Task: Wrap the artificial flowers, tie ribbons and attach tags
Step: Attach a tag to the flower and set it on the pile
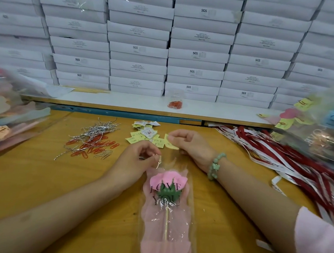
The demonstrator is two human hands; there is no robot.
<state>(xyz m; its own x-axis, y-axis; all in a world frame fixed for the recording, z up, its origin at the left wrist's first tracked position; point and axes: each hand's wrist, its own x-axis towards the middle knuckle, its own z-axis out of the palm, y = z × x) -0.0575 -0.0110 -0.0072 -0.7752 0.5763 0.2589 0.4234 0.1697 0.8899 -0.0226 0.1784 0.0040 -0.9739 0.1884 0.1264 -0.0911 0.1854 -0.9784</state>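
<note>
A pink artificial rose point(168, 180) lies on the wooden table point(39, 180) inside a clear sleeve point(167, 225) printed "LOVE YOU", lined with pink paper, its head pointing away from me. My left hand point(138, 160) pinches the sleeve's top edge, with what may be a paper clip between its fingertips. My right hand point(190, 145), with a green bead bracelet at the wrist, pinches a yellow tag point(170, 144) just above the sleeve's opening. More yellow and white tags point(145, 134) lie scattered behind the hands.
Silver twist ties point(96, 131) and red and silver paper clips point(93, 147) lie at the left. Red and white ribbons point(290, 160) spread at the right. Wrapped flowers are piled at the left edge point(6, 119) and the right edge point(323, 133). White boxes point(167, 47) are stacked behind a shelf holding a small bag of clips point(175, 103).
</note>
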